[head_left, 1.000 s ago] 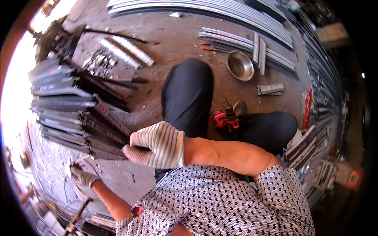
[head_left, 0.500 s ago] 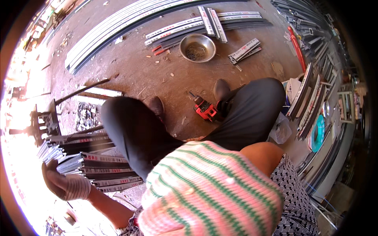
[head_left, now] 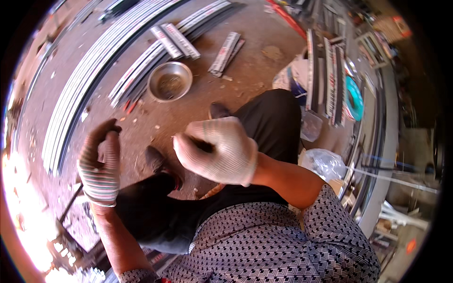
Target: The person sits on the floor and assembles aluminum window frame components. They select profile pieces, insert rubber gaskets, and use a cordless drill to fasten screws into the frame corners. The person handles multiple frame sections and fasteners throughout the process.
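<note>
A workshop is indicated: long profiles (head_left: pixel 84 89) are bundled on debris-strewn floor (head_left: pixel 196 104) left of the metal bowl (head_left: pixel 185 81); short lengths (head_left: pixel 224 54) are laid right of it, strips (head_left: pixel 330 75) farther right.

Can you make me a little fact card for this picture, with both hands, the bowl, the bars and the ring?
Left hand: gloved, curled, nothing visible in it
Right hand: gloved, curled, nothing visible in it
Bowl: round, metal, small bits inside
Long bars: side by side on the floor
Short bars: two, near the bowl
Ring: teal, far right
</note>
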`<state>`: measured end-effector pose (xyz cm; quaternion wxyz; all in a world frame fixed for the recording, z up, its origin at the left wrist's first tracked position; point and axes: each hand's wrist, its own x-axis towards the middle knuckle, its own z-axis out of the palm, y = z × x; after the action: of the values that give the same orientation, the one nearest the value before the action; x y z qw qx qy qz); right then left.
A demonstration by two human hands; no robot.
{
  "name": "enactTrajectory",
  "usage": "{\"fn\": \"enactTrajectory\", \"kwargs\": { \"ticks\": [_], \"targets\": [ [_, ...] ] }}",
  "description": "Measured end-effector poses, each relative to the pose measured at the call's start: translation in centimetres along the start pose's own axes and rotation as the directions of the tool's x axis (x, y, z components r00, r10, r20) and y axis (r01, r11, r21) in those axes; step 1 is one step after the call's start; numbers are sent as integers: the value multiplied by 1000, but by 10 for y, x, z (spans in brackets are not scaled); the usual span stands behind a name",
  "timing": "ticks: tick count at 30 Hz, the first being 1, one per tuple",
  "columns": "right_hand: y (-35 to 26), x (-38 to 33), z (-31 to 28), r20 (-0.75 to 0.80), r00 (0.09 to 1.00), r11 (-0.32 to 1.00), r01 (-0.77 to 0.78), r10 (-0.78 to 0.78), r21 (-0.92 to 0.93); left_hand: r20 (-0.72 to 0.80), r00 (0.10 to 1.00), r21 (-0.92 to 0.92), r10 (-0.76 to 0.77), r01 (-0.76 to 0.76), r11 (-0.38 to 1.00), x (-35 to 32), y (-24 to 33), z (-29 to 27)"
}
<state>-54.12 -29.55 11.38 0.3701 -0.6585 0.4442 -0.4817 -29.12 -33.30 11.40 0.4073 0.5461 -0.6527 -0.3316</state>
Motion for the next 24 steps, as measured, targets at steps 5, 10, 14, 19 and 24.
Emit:
{"fn": "enactTrajectory", "kwargs": {
  "ticks": [5, 10, 14, 19, 24],
  "targets": [
    [75, -5, -1, 53, 946, 940, -308, 319, -149, 388, 919, 153, 71, -141, 978, 20, -23, 35],
    [132, 2, -12, 178, 846, 845, -437, 502, -308, 526, 850, 316, -12, -182, 931, 22, -25, 35],
    [204, 40, -16, 146, 802, 800, -525, 579, -290, 449, 890, 396, -76, -122, 910, 20, -40, 21],
    [368, 67, -26, -87, 616, 583, -776, 783, -242, 407, 879, 511, -247, 4, 859, 26, -58, 13],
    [416, 104, -38, -213, 479, 349, -821, 851, -452, 393, 836, 589, -382, 90, 803, 40, -71, 18]
  ]
}}
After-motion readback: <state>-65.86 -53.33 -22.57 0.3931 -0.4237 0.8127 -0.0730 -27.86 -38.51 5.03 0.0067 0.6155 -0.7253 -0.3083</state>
